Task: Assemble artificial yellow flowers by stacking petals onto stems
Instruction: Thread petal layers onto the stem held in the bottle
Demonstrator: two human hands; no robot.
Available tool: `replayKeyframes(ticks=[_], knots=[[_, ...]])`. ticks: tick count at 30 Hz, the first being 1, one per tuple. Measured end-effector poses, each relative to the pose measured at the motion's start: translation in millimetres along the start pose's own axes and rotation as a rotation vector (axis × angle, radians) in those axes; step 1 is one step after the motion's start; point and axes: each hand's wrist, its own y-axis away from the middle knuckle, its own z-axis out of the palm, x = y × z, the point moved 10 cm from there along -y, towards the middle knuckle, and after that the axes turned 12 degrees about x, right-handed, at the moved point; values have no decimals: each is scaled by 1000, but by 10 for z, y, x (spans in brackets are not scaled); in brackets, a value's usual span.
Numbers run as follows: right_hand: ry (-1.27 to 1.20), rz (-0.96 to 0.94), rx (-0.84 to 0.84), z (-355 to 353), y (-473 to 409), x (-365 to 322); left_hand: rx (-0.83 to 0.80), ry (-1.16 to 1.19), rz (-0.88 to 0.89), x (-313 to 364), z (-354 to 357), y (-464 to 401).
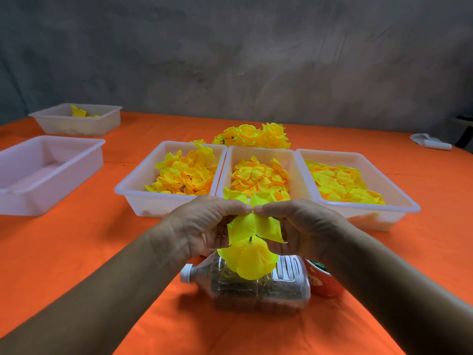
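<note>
Both hands meet above the near bottle [256,285]: left hand [202,224] and right hand [299,226] pinch a yellow petal layer [253,226] at its centre, over a thin dark stem [251,238]. Probably light, floppy fabric; gripping near the hole looks safest.

Yellow petals [252,226], orange tablecloth [102,239]

A rough grey wall [243,47], mottled and stained, fills everything from ten to two o'clock. Below it spreads a table under an orange cloth [76,252]. At three o'clock, something dark sits by the wall [464,129].
</note>
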Motion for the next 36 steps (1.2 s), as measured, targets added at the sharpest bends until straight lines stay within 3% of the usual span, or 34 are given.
replayKeyframes(ticks=[3, 15, 23, 30, 36], knots=[[-18, 4, -35, 20, 12, 4, 70, -15, -2, 12, -36, 8], [-37, 14, -68, 48, 27, 29, 53, -24, -13, -9, -8, 24], [-41, -10, -67, 16, 13, 7, -92, -23, 59, -2, 149, 230], [-81, -8, -51, 33, -29, 1, 33, -2, -55, -14, 37, 28], [-89, 2, -65, 54, -26, 28, -42, -15, -51, -66, 55, 14]])
